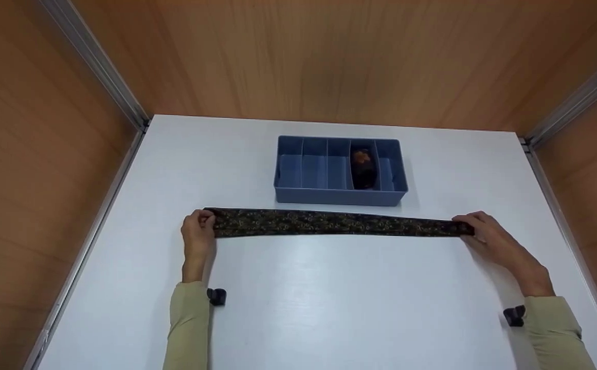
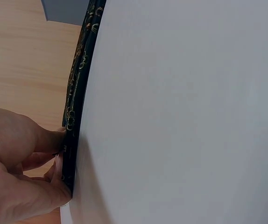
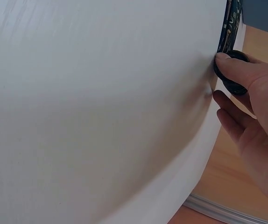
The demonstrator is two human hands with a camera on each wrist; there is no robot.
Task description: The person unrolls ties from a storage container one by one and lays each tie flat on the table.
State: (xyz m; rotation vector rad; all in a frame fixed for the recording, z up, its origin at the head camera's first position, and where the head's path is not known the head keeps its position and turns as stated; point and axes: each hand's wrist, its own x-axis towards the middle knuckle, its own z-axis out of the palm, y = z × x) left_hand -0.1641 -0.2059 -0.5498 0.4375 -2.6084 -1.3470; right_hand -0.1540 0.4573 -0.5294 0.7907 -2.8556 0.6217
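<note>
A dark scarf with a small gold pattern, folded into a long narrow strip, stretches sideways across the white table. At its left end my left hand pinches the cloth between thumb and fingers. My right hand grips the other end, which is narrower. In the right wrist view this scarf end is turned over into a small rounded roll under the thumb. The left wrist view shows the scarf's long edge lying near the tabletop, with the left fingertips at its corner.
Behind the scarf's middle stands a blue-grey divided box with several compartments. One holds a dark rolled bundle with an orange motif. Wooden panels enclose the white table at the back and both sides.
</note>
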